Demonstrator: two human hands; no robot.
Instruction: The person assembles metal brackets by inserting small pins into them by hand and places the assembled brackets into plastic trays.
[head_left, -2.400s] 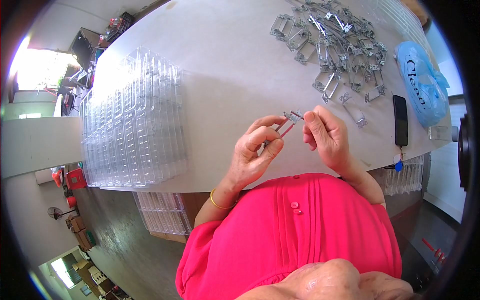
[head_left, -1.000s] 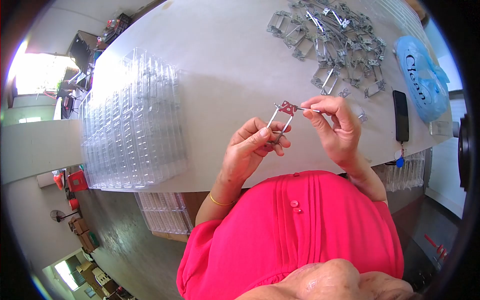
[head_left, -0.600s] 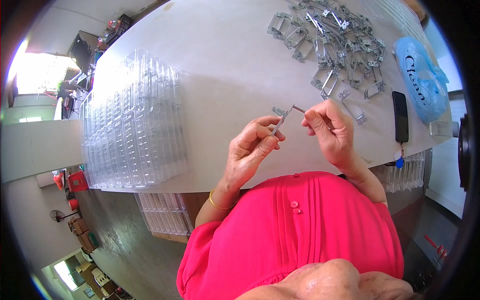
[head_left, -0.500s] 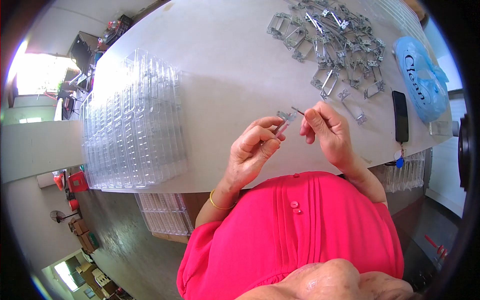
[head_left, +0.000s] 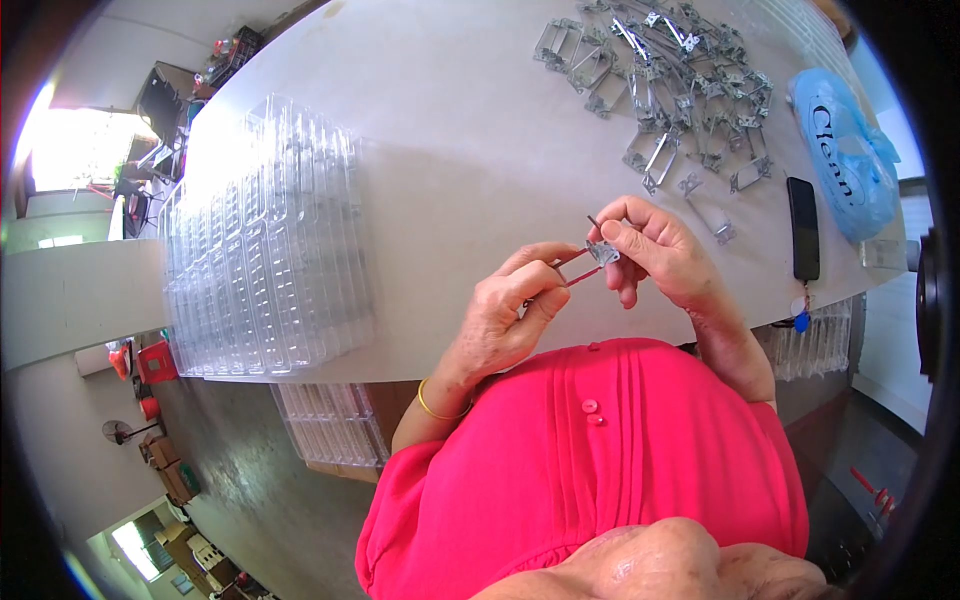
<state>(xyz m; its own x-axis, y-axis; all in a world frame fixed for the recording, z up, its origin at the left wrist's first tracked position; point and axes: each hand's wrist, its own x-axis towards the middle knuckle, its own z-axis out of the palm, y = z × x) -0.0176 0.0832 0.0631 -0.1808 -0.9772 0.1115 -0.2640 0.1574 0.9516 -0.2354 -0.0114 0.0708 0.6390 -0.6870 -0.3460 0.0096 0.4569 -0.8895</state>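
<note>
My left hand is closed, thumb against fingers, on one end of a small metal bracket frame with long thin sides. The frame's far end points at my right hand. Between its thumb and index finger, my right hand pinches a thin dark rod, its tip poking out above the fingers. Those fingers are right beside the bracket's end plate; whether they touch it, I cannot tell. A single similar bracket lies on the table beyond my right hand.
A heap of metal brackets lies at the back right of the white table. Stacked clear plastic trays stand on the left. On the right are a black phone and a blue plastic bag.
My left hand has turned the bracket so its end plate faces right, close to my right fingers. My right hand has shifted slightly, with the rod still in it.
</note>
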